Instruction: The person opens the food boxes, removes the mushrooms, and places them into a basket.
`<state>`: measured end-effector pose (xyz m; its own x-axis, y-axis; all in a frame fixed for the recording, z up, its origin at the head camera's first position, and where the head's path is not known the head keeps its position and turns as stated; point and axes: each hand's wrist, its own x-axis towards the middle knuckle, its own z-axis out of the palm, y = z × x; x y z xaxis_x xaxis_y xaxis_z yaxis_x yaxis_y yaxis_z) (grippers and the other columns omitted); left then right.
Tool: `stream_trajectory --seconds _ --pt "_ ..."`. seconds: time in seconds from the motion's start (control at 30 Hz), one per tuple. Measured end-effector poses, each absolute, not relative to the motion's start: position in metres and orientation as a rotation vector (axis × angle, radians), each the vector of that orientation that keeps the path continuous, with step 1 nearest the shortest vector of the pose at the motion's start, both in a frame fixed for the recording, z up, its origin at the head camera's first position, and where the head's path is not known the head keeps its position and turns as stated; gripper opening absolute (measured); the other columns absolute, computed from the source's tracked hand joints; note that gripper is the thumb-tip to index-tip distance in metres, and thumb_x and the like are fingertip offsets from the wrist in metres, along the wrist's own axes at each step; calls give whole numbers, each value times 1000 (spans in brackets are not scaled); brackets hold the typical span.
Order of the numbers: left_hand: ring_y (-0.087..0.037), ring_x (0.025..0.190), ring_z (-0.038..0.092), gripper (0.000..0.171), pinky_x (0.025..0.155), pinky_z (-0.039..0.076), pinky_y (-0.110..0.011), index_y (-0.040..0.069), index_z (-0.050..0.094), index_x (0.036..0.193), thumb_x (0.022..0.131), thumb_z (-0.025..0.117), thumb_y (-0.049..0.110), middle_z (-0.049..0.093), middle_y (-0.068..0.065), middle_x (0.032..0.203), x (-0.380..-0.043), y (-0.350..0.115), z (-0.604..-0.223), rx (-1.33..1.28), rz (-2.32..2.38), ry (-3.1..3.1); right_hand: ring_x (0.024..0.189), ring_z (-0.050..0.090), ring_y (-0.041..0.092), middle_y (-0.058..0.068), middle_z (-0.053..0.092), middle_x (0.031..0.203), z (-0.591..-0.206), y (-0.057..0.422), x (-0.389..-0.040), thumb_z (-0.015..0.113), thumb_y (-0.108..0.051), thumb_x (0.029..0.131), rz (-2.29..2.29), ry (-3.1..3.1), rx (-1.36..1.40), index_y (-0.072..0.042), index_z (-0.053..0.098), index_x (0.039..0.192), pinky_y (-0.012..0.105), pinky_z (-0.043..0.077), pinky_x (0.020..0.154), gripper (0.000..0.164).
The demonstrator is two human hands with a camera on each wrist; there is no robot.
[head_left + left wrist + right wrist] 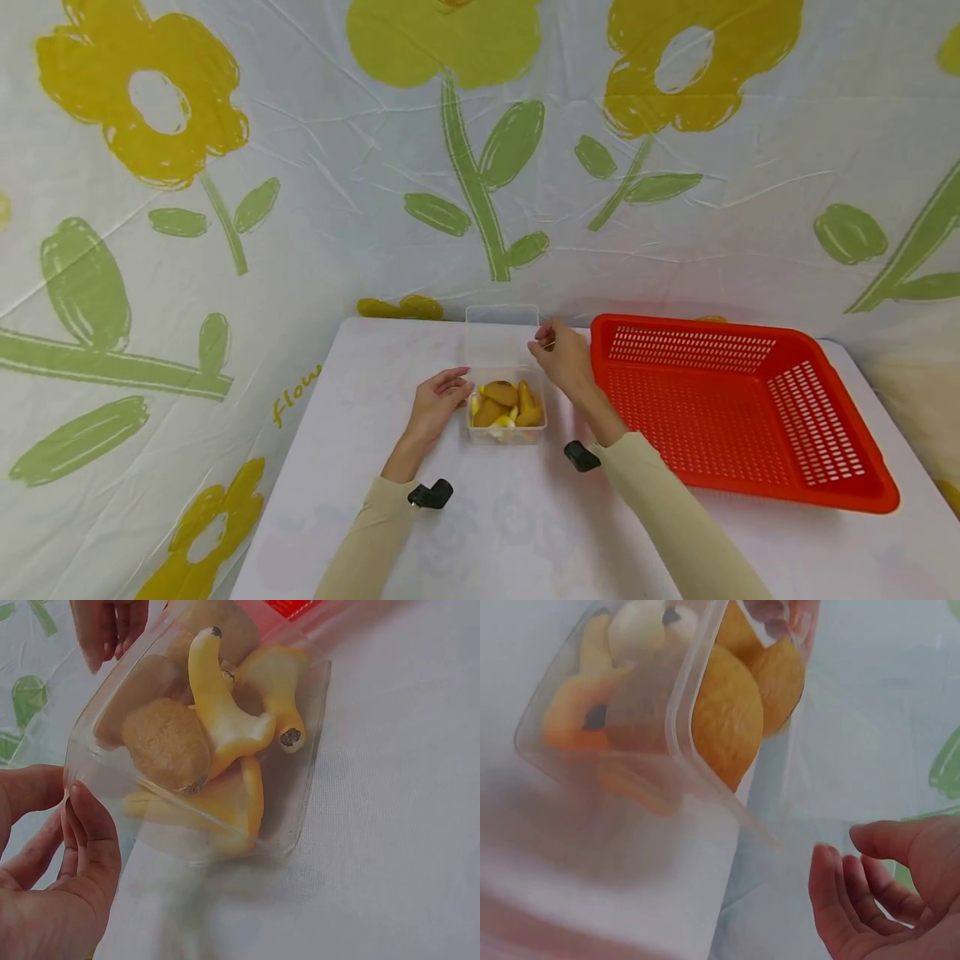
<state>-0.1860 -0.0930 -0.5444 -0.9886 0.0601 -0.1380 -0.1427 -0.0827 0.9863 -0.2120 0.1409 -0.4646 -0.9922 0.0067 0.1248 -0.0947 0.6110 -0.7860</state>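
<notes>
A clear plastic box (507, 438) stands on the table, filled with brown rounded pieces (166, 745) and yellow-and-white pieces (225, 712) that look like mushrooms. Its transparent lid (502, 327) stands raised at the back. With thumb and fingertips my left hand (437, 405) pinches the box's edge at the left side, as the left wrist view shows closely. Beside the lid's right edge is my right hand (564, 358). Its fingers (840, 889) are loosely bent, and a gap shows between them and the thumb in the right wrist view.
A red perforated plastic basket (697, 417) stands to the right, close to my right forearm. The white table (480, 533) runs back to a flower-printed cloth (315, 167) hanging behind it and along the left side.
</notes>
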Motion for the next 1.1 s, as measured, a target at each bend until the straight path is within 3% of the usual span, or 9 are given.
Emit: stream_trajectory --seconds 0.2,0.5,0.67,0.87,1.1 --pt "-10 80 62 41 74 58 -21 -9 63 131 94 75 6 67 -9 99 -186 -92 -544 -93 2212 2030 90 66 33 19 69 99 -462 137 -198 69 -9 97 1385 -2768 180 3 63 105 44 59 84 16" --pt "-12 82 63 38 74 57 -21 -4 66 130 94 75 6 67 -8 99 -184 -92 -543 -104 2200 2031 92 64 26 10 70 99 -462 128 -180 70 -14 98 1453 -2890 197 -2 66 107 35 59 81 16" --pt "-12 83 63 37 76 58 -22 -1 68 129 94 75 7 68 -8 100 -185 -93 -542 -117 2198 2028 93 65 25 10 70 101 -466 122 -176 70 -13 98 1478 -2924 306 0 68 109 36 59 85 17" --pt "-15 85 63 37 81 59 -28 -8 64 131 96 71 1 68 -10 101 -179 -93 -523 -112 2159 2022 95 66 26 14 72 108 -471 119 -174 68 -12 99 1417 -2988 437 4 68 120 37 59 88 26" --pt "-13 85 62 39 77 58 -23 -5 63 133 96 72 6 68 -8 103 -187 -95 -542 -113 2151 2027 93 64 24 11 72 105 -470 121 -178 67 -9 100 1381 -3029 622 4 70 115 35 58 87 20"
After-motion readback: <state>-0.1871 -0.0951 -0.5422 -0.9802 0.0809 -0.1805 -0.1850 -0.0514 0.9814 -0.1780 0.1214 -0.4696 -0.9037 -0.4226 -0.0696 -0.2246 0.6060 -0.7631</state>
